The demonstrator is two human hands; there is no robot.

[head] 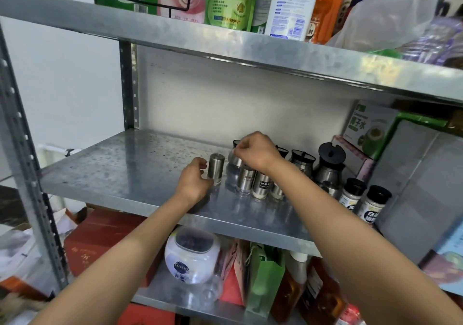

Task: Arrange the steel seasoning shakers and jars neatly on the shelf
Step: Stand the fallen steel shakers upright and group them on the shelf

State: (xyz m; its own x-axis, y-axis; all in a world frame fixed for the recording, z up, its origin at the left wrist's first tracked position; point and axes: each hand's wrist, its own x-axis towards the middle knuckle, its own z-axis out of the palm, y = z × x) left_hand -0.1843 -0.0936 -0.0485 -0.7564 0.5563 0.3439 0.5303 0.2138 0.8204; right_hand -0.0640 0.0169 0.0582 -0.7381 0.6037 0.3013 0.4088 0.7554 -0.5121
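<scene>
From the head view: left hand (194,182) curled round the plain cylindrical steel shaker (215,169), thumb low at its base and fingers wrapped behind, standing upright on the grey speckled metal shelf (112,164) just left of the other steel pieces. Right hand (253,150) reaching further back, fingertips pinched on the black top of a round-bellied steel jar (235,158) in the rear row. Beside it, a front row of labelled steel shakers with clear bases (260,185), then black-lidded steel jars (328,164) behind, and two white plastic spice bottles with black caps (363,199) at the right. Best done, probably, by sliding the plain shaker rightward until just beside the labelled row, keeping it upright and level with their fronts, while steadying the rear jar so nothing tips. Hard to make out: the right wrist covers part of the rear row, so the count of jars there cannot be told; label text too small to read; left fingertips hidden behind the shaker.
</scene>
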